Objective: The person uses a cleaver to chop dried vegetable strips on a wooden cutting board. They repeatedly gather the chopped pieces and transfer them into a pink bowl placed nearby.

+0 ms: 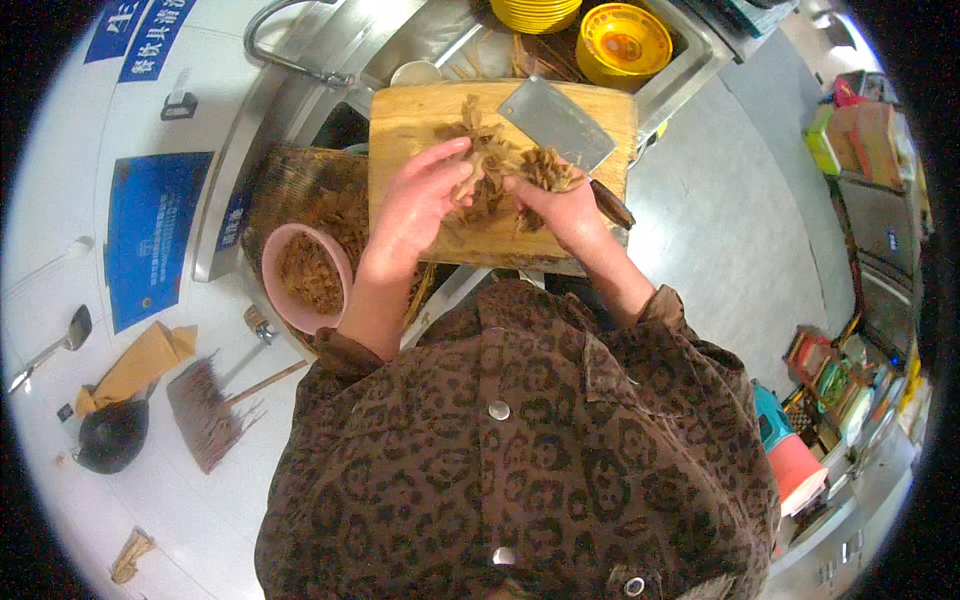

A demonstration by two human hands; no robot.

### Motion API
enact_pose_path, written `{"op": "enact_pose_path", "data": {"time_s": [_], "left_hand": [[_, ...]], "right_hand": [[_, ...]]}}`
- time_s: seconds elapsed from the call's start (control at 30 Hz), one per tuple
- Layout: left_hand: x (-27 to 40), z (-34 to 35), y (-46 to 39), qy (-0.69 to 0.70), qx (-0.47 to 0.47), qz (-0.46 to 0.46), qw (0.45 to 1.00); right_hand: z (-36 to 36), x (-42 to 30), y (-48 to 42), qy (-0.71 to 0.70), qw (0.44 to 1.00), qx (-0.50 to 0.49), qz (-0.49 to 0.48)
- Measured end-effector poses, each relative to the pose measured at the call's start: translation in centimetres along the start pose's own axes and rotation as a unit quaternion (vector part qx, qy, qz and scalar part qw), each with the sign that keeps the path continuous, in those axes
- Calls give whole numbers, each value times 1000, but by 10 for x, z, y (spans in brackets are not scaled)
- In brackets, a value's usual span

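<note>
Over a wooden cutting board [405, 127], my right hand [559, 199] grips a bunch of brown, leafy dried vegetable [547, 169]. My left hand [424, 195], fingers curled, is at more of the same brown strips [491, 161]; its fingertips pinch some of them. Loose pieces lie on the board between and below the hands. A metal cleaver [559, 120] rests flat at the board's far right, its dark handle [613, 204] sticking out past the right edge behind my right hand.
Left of the board, a pink bowl [271, 281] of shredded brown pieces stands on a large woven basket [277, 187]. Beyond the board is a steel sink [694, 52] with stacked yellow bowls [626, 41] and a faucet [330, 77]. A broom [206, 412] is at lower left.
</note>
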State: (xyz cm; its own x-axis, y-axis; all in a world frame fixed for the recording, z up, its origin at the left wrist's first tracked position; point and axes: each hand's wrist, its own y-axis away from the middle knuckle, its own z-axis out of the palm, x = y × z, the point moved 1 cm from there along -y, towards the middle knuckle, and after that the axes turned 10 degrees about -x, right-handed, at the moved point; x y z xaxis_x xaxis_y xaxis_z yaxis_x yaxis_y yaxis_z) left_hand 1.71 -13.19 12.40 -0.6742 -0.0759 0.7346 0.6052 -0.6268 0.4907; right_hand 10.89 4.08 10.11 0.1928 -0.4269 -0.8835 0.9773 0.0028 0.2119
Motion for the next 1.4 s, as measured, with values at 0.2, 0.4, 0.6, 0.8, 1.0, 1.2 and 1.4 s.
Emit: {"op": "enact_pose_path", "data": {"time_s": [0.2, 0.4, 0.6, 0.8, 1.0, 1.2, 1.4], "left_hand": [[-23, 16, 6, 46, 23, 20, 998], [-18, 36, 18, -31, 45, -36, 998], [-21, 49, 36, -214, 64, 69, 972], [-27, 49, 35, -182, 86, 85, 976], [-32, 59, 39, -250, 92, 106, 958], [-47, 53, 38, -358, 103, 110, 922], [-58, 37, 55, -83, 30, 118, 989]], "right_hand": [[8, -25, 3, 385, 889, -97, -228], [-1, -26, 4, 390, 894, -128, -181], [-2, -15, 4, 62, 998, -22, 3], [-6, -19, 10, 91, 993, -67, 26], [-7, -20, 16, 192, 975, -111, -20], [-2, -19, 26, 177, 977, -114, -38], [-19, -7, 17, 130, 990, -43, 25]]}}
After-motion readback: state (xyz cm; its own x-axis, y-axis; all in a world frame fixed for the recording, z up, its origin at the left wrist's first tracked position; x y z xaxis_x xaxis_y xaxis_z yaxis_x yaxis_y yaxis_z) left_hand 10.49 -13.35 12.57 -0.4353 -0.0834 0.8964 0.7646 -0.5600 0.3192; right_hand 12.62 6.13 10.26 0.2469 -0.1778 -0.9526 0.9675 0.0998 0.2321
